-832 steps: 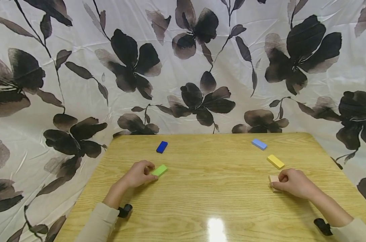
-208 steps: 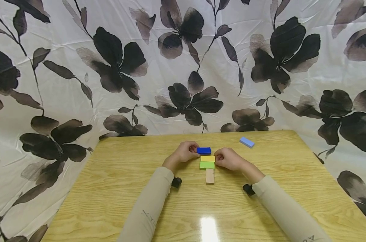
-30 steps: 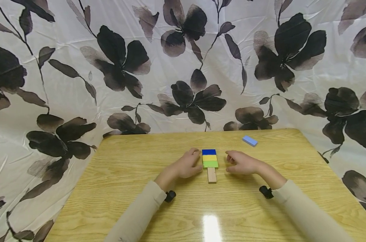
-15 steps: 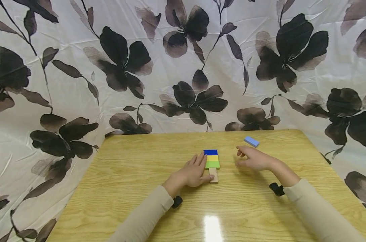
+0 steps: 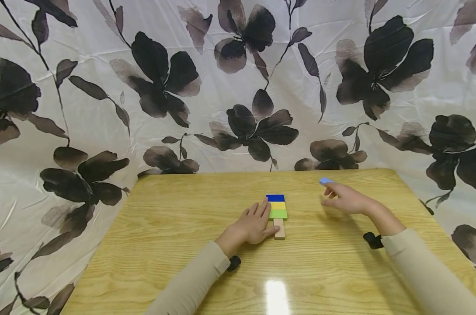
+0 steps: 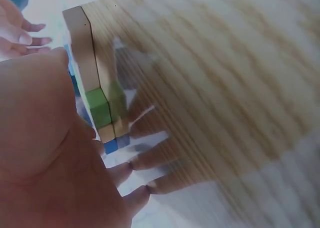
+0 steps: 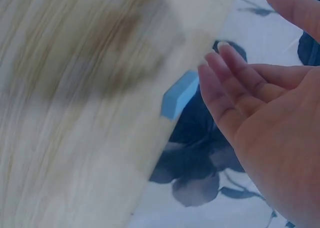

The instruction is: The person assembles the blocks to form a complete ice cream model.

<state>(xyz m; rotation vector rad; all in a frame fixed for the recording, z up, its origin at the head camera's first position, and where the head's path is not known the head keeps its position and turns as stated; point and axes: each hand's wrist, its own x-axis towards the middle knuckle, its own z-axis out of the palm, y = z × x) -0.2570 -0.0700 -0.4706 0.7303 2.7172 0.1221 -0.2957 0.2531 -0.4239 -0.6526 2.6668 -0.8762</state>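
Note:
Dark blue, yellow and green blocks lie crosswise against one another in a column. A plain wooden block sits lengthwise below the green one. My left hand lies along the column's left side with fingers extended, its thumb over the wooden block. Reaching toward the back right, my right hand holds nothing and partly covers a light blue block in the head view. The right wrist view shows that light blue block just beyond the relaxed fingertips; contact cannot be told.
The wood-grain table ends at a back edge in front of a floral cloth. The light blue block lies near that edge. Black wrist cameras sit under both forearms.
Earlier the blocks lay scattered; four-colour column now stands together mid-table. Over the last second my left hand settled flat against it, while my right hand moved right toward the light blue block.

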